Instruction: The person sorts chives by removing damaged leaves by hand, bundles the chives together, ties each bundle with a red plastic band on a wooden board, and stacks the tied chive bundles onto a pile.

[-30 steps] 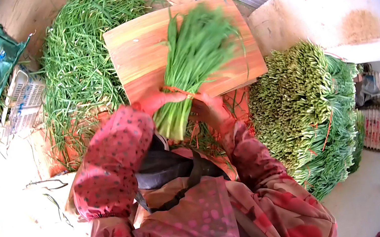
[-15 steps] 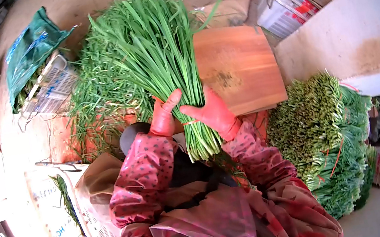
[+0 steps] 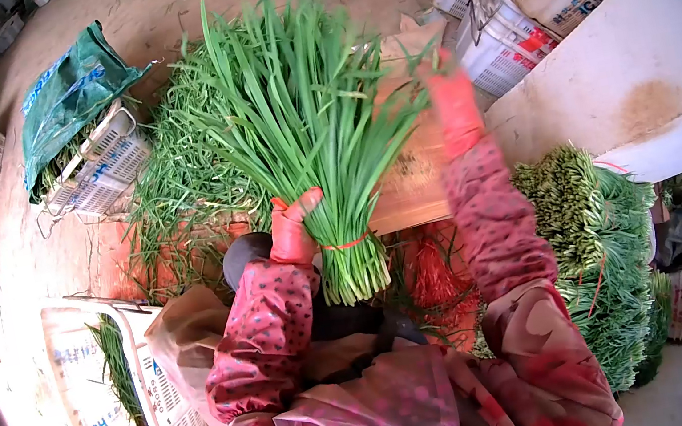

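Wearing an orange-red glove, my left hand (image 3: 292, 232) is closed around the left side of a bundle of long green garlic chives (image 3: 320, 144). A red tie (image 3: 346, 243) circles the bundle just above its pale cut ends, which point toward me, while the leaves fan out away from me. My right hand (image 3: 455, 108), in a matching glove, is raised at the right of the leaf tips, over the wooden board (image 3: 413, 183). Motion smears its fingers, so I cannot make out whether it touches the outer leaves.
Loose green leaves (image 3: 182, 176) are heaped beyond my left hand. Stacked tied bundles (image 3: 609, 249) stand at the right below a white panel (image 3: 610, 96). Red strands (image 3: 439, 273) lie near my lap. Crates include one (image 3: 104, 171) under a green sack (image 3: 74, 100) and another (image 3: 169, 395) at left.
My right hand has let go of the bundle's right side and moved up and away to the right. The leaves have spread wider, and my left hand still holds the bundle.
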### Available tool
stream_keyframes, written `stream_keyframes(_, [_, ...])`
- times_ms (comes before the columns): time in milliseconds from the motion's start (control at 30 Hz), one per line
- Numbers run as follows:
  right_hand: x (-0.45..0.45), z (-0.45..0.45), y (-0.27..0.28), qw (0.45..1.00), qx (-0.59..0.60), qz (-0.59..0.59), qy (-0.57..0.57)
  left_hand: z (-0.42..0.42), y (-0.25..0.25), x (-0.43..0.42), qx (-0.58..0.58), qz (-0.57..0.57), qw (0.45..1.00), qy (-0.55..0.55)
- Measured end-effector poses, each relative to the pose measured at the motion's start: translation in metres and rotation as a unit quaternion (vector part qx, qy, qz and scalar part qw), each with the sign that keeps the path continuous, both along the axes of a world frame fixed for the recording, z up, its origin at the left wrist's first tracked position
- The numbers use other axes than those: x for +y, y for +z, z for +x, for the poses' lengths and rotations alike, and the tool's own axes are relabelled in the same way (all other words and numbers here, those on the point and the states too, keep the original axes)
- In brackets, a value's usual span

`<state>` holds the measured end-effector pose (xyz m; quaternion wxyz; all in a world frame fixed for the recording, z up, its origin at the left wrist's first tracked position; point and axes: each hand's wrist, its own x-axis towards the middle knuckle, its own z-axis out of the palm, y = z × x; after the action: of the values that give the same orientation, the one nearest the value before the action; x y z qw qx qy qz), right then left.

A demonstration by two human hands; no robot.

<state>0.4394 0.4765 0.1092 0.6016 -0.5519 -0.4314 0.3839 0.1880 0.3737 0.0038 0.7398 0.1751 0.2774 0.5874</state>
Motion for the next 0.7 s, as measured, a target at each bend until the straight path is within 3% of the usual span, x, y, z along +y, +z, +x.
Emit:
stream_keyframes(67, [-0.005,0.004,0.042,0.997,-0.046,0.019,-0.052,-0.003,-0.001,-0.002,0.002,-0.003,1.000,0.010])
stream_keyframes(133, [-0.040,-0.015,0.081,0.971,-0.198,0.105,-0.081,-0.004,0.004,-0.005,0.005,0.004,1.000,0.017])
stream_keyframes(167, [-0.054,-0.026,0.074,0.945,-0.292,0.146,0.001,-0.003,0.004,-0.006,0.002,0.006,1.000,0.017])
stream_keyframes(200, [-0.070,-0.041,0.067,0.903,-0.381,0.183,0.083,-0.002,0.005,-0.006,0.003,0.003,1.000,0.026])
stream_keyframes(267, [-0.106,-0.089,0.060,0.717,-0.585,0.327,0.193,-0.001,0.006,-0.007,0.010,-0.009,0.999,0.034])
stream_keyframes(300, [-0.116,-0.105,0.064,0.707,-0.619,0.167,0.298,-0.002,0.004,-0.009,0.009,-0.007,0.999,0.031])
stream_keyframes(333, [-0.115,-0.111,0.060,0.677,-0.660,0.145,0.292,-0.004,0.000,-0.011,0.016,0.002,1.000,0.021])
stream_keyframes(400, [-0.055,-0.090,0.004,0.675,-0.616,0.378,0.146,-0.004,0.008,-0.016,0.017,0.025,1.000,-0.009])
stream_keyframes(533, [0.021,-0.057,0.062,0.679,-0.723,0.129,0.009,-0.010,-0.001,-0.021,-0.027,-0.017,0.997,-0.070])
stream_keyframes(600, [0.030,-0.045,0.089,0.737,-0.576,0.352,-0.031,-0.012,-0.005,-0.018,-0.028,-0.007,0.997,-0.074])
stream_keyframes(633, [0.021,-0.047,0.102,0.736,-0.577,0.352,-0.026,-0.012,0.002,-0.021,-0.025,-0.003,0.996,-0.084])
stream_keyframes(700, [-0.006,-0.051,0.129,0.804,-0.540,0.249,0.002,-0.009,0.009,-0.022,-0.029,-0.009,0.998,-0.061])
